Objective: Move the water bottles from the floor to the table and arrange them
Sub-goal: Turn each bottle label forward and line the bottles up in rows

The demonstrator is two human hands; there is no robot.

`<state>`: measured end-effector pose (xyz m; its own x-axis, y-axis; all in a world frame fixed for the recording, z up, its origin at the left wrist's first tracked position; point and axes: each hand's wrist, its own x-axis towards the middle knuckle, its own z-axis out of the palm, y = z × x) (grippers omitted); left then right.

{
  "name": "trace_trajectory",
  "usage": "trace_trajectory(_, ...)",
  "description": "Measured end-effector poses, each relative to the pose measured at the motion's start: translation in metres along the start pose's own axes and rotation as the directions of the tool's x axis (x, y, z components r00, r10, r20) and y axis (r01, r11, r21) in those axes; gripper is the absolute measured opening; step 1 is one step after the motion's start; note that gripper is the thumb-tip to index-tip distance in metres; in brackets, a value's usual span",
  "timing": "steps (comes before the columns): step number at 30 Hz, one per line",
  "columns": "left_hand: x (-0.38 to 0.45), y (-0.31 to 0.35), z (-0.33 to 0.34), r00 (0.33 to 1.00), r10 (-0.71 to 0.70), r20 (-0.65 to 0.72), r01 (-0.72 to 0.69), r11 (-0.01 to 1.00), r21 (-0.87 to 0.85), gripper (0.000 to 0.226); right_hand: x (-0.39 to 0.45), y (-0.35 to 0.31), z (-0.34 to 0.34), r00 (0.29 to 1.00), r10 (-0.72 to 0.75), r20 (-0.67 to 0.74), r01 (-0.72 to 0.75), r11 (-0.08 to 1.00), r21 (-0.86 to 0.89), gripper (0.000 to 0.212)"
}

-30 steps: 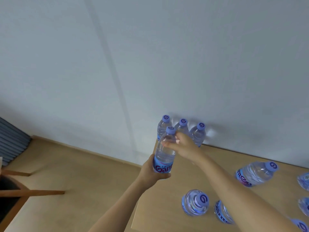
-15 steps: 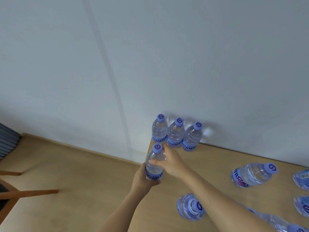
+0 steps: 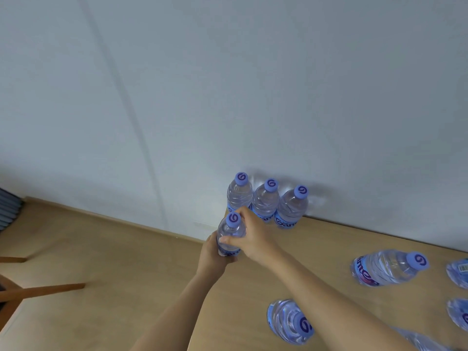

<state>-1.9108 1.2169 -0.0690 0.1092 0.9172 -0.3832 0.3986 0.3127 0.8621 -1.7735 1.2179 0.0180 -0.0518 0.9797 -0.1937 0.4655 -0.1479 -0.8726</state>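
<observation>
Clear bottle [image 3: 230, 236], both hands gripping, upright

Partial "Gan" on the right standing bottle's label [image 3: 286, 222]; cap swirl logo

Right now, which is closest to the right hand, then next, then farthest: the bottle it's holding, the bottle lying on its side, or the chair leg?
1. Held bottle, gripped by right hand.
2. Lying bottle, on the table, rightward.
3. Chair leg, far left, on the floor.
</observation>
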Motion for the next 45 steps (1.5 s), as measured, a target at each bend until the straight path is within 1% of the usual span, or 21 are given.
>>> trace_trajectory(5, 0.013, 0.009, 0.000, 1.000, 0.010, 0.030, -0.009, 0.999, -0.041, 0.064, 0.010, -0.001, -0.001, 0.999, -0.009, -0.042, 0.007, 0.999, -0.050, 0.045)
trace_trajectory(10, 0.025, 0.013, 0.002, 0.999, 0.007, 0.054, -0.003, 0.996, -0.086, 0.058, 0.018, -0.003, -0.002, 0.999, 0.003, -0.053, -0.007, 0.996, -0.088, 0.045)
trace_trajectory(15, 0.037, 0.016, 0.004, 0.997, 0.020, 0.072, -0.012, 0.994, -0.113, 0.056, 0.026, -0.006, -0.005, 0.998, 0.009, -0.065, -0.016, 0.993, -0.117, 0.045)
trace_trajectory(23, 0.047, 0.015, 0.001, 0.996, 0.002, 0.091, 0.006, 0.996, -0.089, 0.058, 0.029, -0.007, -0.004, 0.992, -0.001, -0.128, -0.027, 0.975, -0.220, 0.051)
trace_trajectory(27, 0.046, 0.015, 0.000, 0.996, -0.005, 0.089, 0.011, 0.998, -0.066, 0.058, 0.029, -0.008, -0.004, 0.994, 0.007, -0.113, -0.033, 0.972, -0.233, 0.053)
trace_trajectory(31, 0.045, 0.014, 0.000, 0.994, -0.003, 0.113, 0.006, 1.000, -0.029, 0.061, 0.026, -0.006, -0.005, 0.989, 0.005, -0.145, -0.038, 0.974, -0.225, 0.051)
trace_trajectory(35, 0.044, 0.019, 0.001, 0.993, -0.010, 0.118, 0.011, 1.000, -0.009, 0.057, 0.026, -0.006, -0.007, 0.991, 0.025, -0.135, -0.054, 0.974, -0.221, 0.051)
trace_trajectory(37, 0.043, 0.022, 0.002, 0.992, -0.024, 0.125, 0.027, 0.999, -0.020, 0.060, 0.027, -0.006, -0.008, 0.992, 0.027, -0.122, -0.054, 0.973, -0.223, 0.054)
trace_trajectory(40, 0.039, 0.025, 0.002, 0.992, -0.041, 0.119, 0.040, 0.999, 0.012, 0.071, 0.025, -0.005, -0.012, 0.995, 0.050, -0.082, -0.066, 0.975, -0.213, 0.065)
trace_trajectory(41, 0.036, 0.025, 0.003, 0.993, -0.051, 0.111, 0.048, 0.998, 0.027, 0.071, 0.023, -0.005, -0.014, 0.996, 0.069, -0.065, -0.081, 0.976, -0.204, 0.072)
trace_trajectory(43, 0.028, 0.027, 0.003, 0.994, -0.077, 0.079, 0.074, 0.996, 0.042, 0.063, 0.016, -0.003, -0.020, 0.994, 0.102, -0.048, -0.109, 0.975, -0.194, 0.083)
trace_trajectory(45, 0.016, 0.026, 0.003, 0.994, -0.100, 0.052, 0.096, 0.993, 0.072, 0.058, 0.007, 0.001, -0.026, 0.990, 0.135, -0.044, -0.140, 0.973, -0.182, 0.081)
